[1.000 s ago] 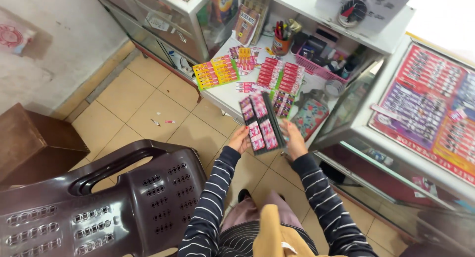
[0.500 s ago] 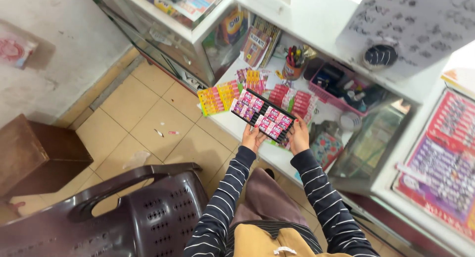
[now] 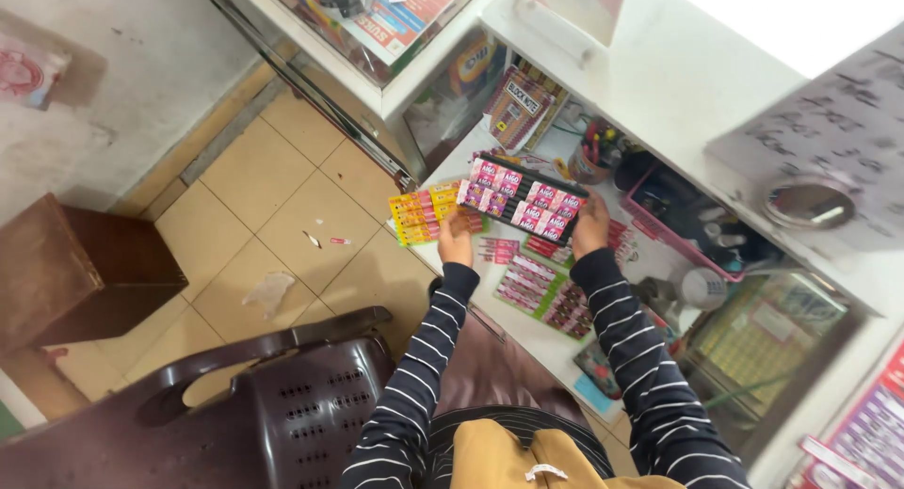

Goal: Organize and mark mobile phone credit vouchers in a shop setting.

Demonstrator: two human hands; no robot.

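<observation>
Both hands gripped a long black tray [image 3: 521, 199] of pink packets at upper centre: left hand [image 3: 456, 241] at its lower-left end, right hand [image 3: 590, 227] at its right end, equally near, above the white counter [image 3: 452, 268].

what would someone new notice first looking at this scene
The eye lands on the black tray of pink packets, held at both ends by the left hand and right hand above the white counter. Beneath it lie yellow and red card sheets, and a dark plastic chair fills the lower left.
</observation>
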